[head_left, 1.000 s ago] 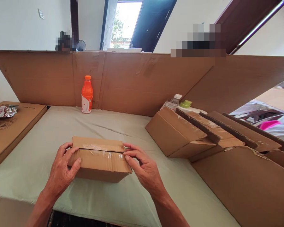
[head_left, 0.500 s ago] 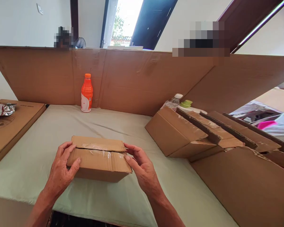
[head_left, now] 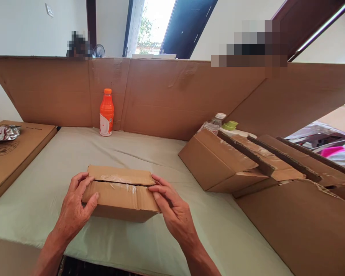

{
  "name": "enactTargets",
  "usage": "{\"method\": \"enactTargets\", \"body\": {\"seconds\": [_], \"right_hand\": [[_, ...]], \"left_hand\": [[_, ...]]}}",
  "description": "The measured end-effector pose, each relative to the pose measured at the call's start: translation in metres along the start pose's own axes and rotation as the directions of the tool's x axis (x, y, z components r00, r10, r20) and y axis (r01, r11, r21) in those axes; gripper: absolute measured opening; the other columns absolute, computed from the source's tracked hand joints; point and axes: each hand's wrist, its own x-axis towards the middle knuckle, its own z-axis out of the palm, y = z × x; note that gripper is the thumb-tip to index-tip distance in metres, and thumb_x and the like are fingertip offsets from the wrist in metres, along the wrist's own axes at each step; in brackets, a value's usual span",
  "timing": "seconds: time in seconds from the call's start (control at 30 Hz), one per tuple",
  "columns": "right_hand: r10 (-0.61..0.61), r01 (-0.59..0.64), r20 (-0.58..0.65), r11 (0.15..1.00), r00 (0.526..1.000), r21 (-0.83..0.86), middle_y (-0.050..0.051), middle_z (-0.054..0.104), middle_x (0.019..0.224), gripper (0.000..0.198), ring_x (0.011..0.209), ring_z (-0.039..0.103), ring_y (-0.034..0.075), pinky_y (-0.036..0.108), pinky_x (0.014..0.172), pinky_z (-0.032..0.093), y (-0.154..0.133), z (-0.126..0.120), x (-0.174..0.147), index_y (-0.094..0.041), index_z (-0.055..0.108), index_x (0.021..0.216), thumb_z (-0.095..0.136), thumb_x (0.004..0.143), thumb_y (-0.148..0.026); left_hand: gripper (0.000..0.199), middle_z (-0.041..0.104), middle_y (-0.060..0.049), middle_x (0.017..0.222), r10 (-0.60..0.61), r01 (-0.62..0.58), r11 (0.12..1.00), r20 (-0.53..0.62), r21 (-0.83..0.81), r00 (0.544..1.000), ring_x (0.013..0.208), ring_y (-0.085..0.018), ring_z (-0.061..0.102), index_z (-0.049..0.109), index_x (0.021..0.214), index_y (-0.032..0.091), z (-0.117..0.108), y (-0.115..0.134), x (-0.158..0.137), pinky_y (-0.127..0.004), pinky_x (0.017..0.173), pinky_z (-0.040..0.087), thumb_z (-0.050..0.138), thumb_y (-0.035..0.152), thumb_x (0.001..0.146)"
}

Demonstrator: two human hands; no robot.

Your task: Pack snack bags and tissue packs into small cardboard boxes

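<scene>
A small cardboard box (head_left: 117, 201) rests on the pale green cloth in front of me, its two top flaps folded down with a narrow dark gap between them. Strips of clear tape cling to the flaps near that gap. My left hand (head_left: 79, 199) grips the box's left end, thumb on the near flap and fingers at the far left edge. At the right end my right hand (head_left: 171, 201) holds the box, its thumb on the near flap and a finger at the gap. The box's contents are hidden.
An orange bottle (head_left: 106, 113) stands at the back against a cardboard screen (head_left: 161, 99). To the right, a large open carton (head_left: 293, 218) holds a clear bottle (head_left: 218, 119) and a green item (head_left: 230, 125). A foil packet (head_left: 4, 133) lies on a flat carton (head_left: 25, 153) at left.
A finger of my right hand has shifted onto the top by the gap between the flaps. The box and my left hand have hardly moved.
</scene>
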Motion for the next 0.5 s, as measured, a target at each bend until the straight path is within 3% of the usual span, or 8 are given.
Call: {"method": "enactTargets", "body": {"seconds": [0.23,0.3,0.4,0.5], "right_hand": [[0.048,-0.048,0.028,0.999,0.998,0.013,0.013,0.059,0.145,0.027,0.132,0.056,0.032,0.051,0.108,0.045,-0.002,0.000,0.003,-0.025,0.070,0.095,0.062,0.092,-0.050],[0.102,-0.103,0.023,0.991,0.995,0.087,0.013,0.057,0.147,0.030,0.128,0.059,0.031,0.050,0.104,0.048,0.001,0.003,0.005,-0.026,0.068,0.105,0.062,0.092,-0.052],[0.180,-0.181,0.023,0.962,0.983,0.205,0.013,0.057,0.147,0.050,0.128,0.059,0.029,0.046,0.101,0.052,0.007,0.006,0.007,-0.028,0.058,0.130,0.066,0.088,-0.055],[0.252,-0.265,0.082,0.922,0.964,0.283,0.012,0.057,0.148,0.060,0.133,0.056,0.030,0.045,0.104,0.051,0.015,0.007,0.008,-0.028,0.055,0.137,0.066,0.086,-0.059]], "left_hand": [[0.032,0.051,-0.011,0.137,-0.012,0.012,1.000,0.015,-0.004,1.000,0.129,-0.028,0.054,0.058,0.127,0.024,0.001,-0.001,0.000,-0.045,0.104,0.052,0.049,0.036,0.099],[0.035,0.051,-0.011,0.138,-0.031,0.031,0.999,0.016,-0.018,0.999,0.129,-0.028,0.054,0.056,0.130,0.024,0.001,-0.002,0.000,-0.045,0.104,0.051,0.049,0.037,0.098],[0.040,0.050,-0.012,0.138,-0.069,0.069,0.996,0.013,-0.051,0.998,0.130,-0.028,0.053,0.052,0.135,0.024,0.003,-0.002,0.000,-0.047,0.106,0.050,0.051,0.039,0.098],[0.039,0.048,-0.012,0.140,-0.125,0.125,0.987,0.011,-0.098,0.992,0.133,-0.030,0.051,0.056,0.132,0.024,0.006,-0.006,-0.002,-0.049,0.106,0.050,0.052,0.041,0.097]]}}
